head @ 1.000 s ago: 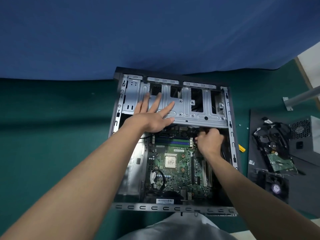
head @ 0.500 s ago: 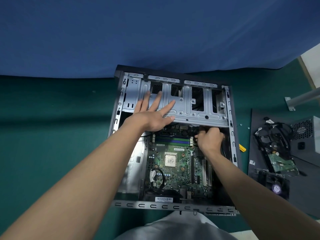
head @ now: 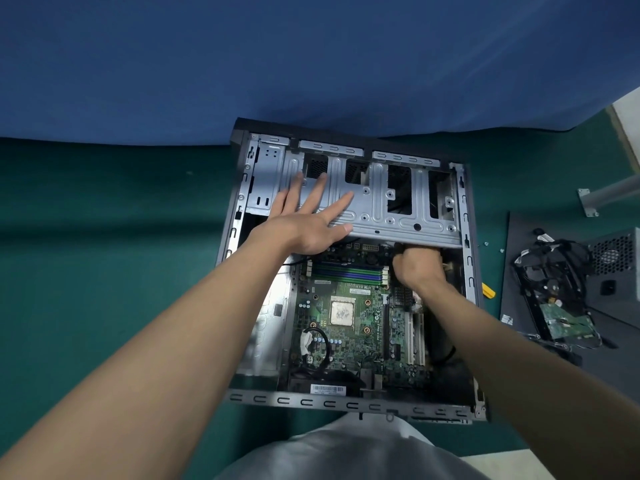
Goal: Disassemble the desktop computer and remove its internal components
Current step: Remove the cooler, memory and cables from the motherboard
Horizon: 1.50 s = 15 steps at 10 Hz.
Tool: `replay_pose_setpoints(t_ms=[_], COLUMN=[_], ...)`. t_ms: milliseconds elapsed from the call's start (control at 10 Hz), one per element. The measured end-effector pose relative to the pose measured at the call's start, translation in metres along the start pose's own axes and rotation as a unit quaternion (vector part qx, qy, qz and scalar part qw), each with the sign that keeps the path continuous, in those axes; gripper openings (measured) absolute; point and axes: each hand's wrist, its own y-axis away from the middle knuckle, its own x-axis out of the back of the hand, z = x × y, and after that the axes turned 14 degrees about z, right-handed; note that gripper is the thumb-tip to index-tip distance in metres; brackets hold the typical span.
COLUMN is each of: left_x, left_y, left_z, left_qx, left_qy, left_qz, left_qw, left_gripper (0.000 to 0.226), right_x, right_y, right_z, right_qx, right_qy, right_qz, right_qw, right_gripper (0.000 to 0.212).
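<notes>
Green cloth (head: 104,237) carries the open grey metal computer case (head: 346,405), lying flat at centre with its green motherboard (head: 346,337) exposed inside. Left hand (head: 308,223) lies flat, fingers spread straight, on the silver steel drive cage (head: 391,209); right hand (head: 419,268) curls under the cage's near edge, fingertips hidden, grip impossible to tell. Farther right, a loose hard drive tangled in black cables (head: 561,323) lies on a black panel (head: 512,271).
</notes>
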Motion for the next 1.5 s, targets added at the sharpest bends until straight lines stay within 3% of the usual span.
replay_pose_setpoints(t_ms=[200,400,700,800,1100,1300,1500], left_x=[0.001,0.002,0.002,0.002,0.003,0.001,0.001], left_y=[0.001,0.003,0.004,0.004,0.004,0.004,0.004], left_z=[0.001,0.002,0.003,0.003,0.004,0.003,0.003], left_qx=[0.003,0.003,0.003,0.003,0.004,0.005,0.005], left_qy=[0.0,0.003,0.003,-0.003,-0.003,0.001,0.003], left_qz=[0.005,0.007,0.011,0.014,0.017,0.019,0.019], left_qw=[1.0,1.0,1.0,1.0,1.0,1.0,1.0], left_gripper=[0.056,0.056,0.056,0.057,0.057,0.057,0.057], right_x=[0.006,0.013,0.01,0.009,-0.001,-0.001,-0.004], right_y=[-0.015,-0.014,-0.017,-0.018,-0.02,-0.022,-0.024], right_z=[-0.004,-0.002,0.002,0.003,0.006,0.002,0.001], right_qx=[0.058,0.12,0.133,0.129,0.066,0.071,0.055], right_qy=[0.089,0.177,0.184,0.195,0.11,0.12,0.119], right_qz=[-0.049,-0.098,-0.086,-0.073,-0.023,-0.009,-0.002], right_qw=[0.993,0.972,0.97,0.97,0.991,0.99,0.991], right_gripper=[0.026,0.033,0.026,0.039,0.029,0.023,0.034])
